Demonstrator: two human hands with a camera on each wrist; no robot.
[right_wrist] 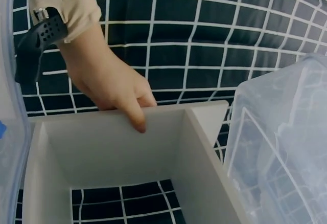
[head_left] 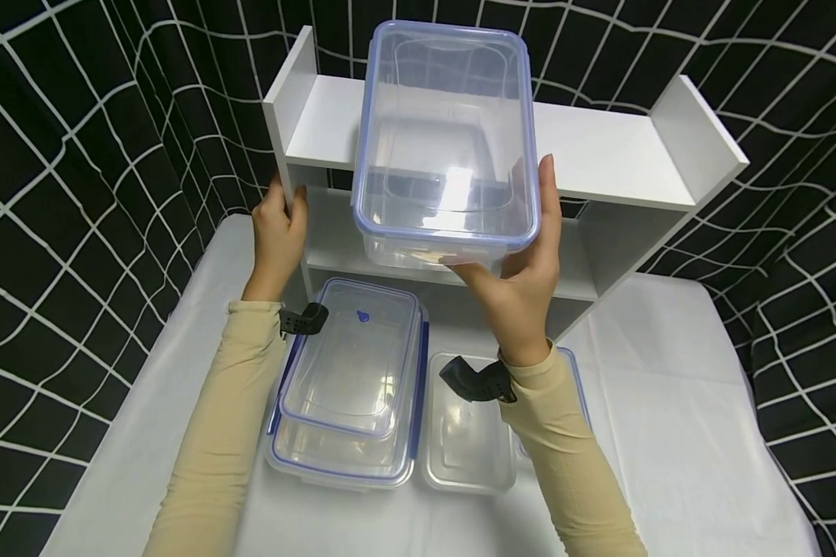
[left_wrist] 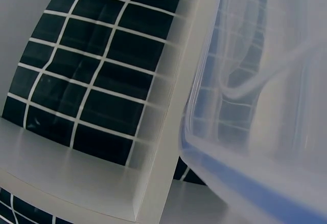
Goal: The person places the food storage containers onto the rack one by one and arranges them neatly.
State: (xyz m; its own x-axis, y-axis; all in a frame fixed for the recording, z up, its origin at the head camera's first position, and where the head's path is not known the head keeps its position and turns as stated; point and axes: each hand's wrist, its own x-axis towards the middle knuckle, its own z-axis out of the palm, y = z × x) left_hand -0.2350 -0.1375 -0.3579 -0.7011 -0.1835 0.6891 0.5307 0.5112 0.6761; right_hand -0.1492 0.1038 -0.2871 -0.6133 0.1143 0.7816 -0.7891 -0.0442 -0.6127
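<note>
In the head view my right hand (head_left: 525,290) grips a clear lidded food container (head_left: 446,131) with a pale blue rim at its lower right corner. It is held up in front of the top board of a white shelf unit (head_left: 606,147). My left hand (head_left: 279,240) holds the unit's left side panel, thumb on the inner face; the right wrist view shows this left hand (right_wrist: 110,83) from the other side. Close to the shelf edge (left_wrist: 171,106) in the left wrist view, the container (left_wrist: 235,178) fills the right side. The right hand's fingers behind the container are partly hidden.
Below the unit, a clear container with a blue-rimmed lid (head_left: 348,356) lies over a larger clear container (head_left: 341,456) on the white-covered table (head_left: 669,418). A flat clear container (head_left: 470,433) sits beside them. Behind hangs a black curtain with white grid lines (head_left: 63,232).
</note>
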